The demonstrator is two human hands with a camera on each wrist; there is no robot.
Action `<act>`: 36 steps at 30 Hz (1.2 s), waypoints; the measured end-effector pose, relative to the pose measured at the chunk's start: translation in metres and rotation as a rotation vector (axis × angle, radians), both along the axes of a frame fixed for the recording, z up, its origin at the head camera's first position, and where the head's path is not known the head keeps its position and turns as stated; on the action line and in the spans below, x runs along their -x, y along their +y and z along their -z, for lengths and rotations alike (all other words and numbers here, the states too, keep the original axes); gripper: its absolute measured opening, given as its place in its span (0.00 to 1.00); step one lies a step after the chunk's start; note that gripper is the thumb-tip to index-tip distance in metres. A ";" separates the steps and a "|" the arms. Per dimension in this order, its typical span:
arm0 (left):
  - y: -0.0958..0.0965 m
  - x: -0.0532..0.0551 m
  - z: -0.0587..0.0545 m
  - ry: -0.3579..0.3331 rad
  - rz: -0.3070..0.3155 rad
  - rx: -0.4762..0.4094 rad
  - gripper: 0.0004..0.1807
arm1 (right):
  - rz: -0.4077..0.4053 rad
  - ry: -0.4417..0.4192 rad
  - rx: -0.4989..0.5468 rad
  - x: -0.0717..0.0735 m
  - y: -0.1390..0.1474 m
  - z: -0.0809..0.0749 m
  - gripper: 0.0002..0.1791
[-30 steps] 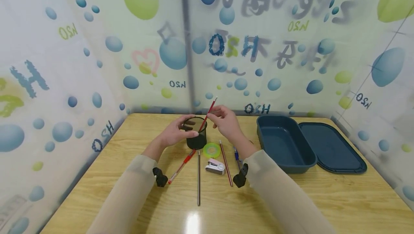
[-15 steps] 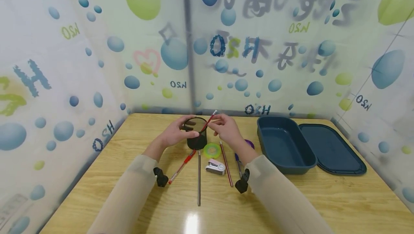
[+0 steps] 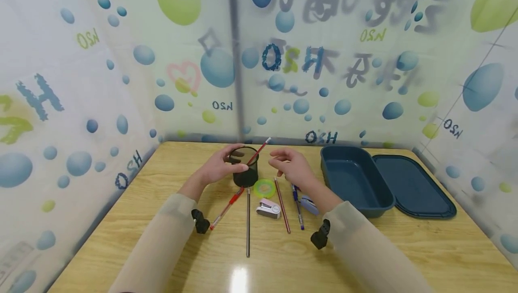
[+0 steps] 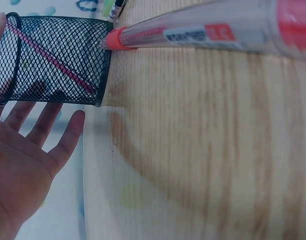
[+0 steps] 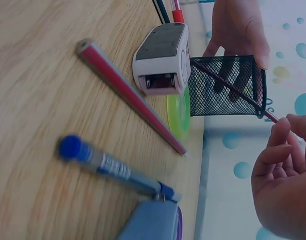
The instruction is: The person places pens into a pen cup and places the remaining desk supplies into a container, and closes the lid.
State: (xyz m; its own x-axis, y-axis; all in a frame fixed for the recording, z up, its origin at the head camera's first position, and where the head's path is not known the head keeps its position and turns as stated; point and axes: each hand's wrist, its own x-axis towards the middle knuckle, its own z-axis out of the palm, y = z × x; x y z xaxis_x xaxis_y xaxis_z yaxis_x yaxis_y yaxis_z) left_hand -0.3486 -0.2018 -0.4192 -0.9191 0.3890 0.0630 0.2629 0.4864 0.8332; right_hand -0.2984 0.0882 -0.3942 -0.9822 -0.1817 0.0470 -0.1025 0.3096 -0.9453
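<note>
My left hand (image 3: 214, 167) holds the black mesh pen holder (image 3: 245, 178), thumb at the near rim and fingers round the far side. The holder stands upright on the table. A red pencil (image 3: 261, 147) leans inside it, its white end sticking out over the right rim; the mesh shows its lower part in the left wrist view. My right hand (image 3: 294, 168) hovers just right of the holder, fingers loosely bent and holding nothing. Below the hands lie a red pen (image 3: 229, 205), a dark pencil (image 3: 248, 227), another red pencil (image 3: 283, 207) and a blue pen (image 3: 297, 207).
Nearer me are a round yellow-green item (image 3: 265, 188), a pink-and-white stapler (image 3: 269, 209) and a blue object (image 3: 309, 205) partly under my right forearm. A dark blue bin (image 3: 358, 185) stands at the right, its lid (image 3: 417, 185) beside it. A printed curtain (image 3: 283, 81) hangs behind.
The red pencil has gone down into the pen holder. My right hand has let go of it and moved right and slightly toward me. My left hand stays on the holder.
</note>
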 end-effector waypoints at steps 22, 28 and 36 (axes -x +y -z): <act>-0.001 -0.002 -0.001 0.004 0.023 -0.019 0.44 | -0.164 -0.029 -0.124 -0.049 0.049 -0.006 0.16; 0.000 -0.001 -0.001 0.000 0.025 -0.024 0.44 | -0.162 -0.009 -0.166 -0.056 0.062 -0.007 0.15; 0.000 -0.002 -0.001 -0.007 0.018 -0.015 0.44 | -0.207 0.018 -0.219 -0.051 0.073 -0.009 0.13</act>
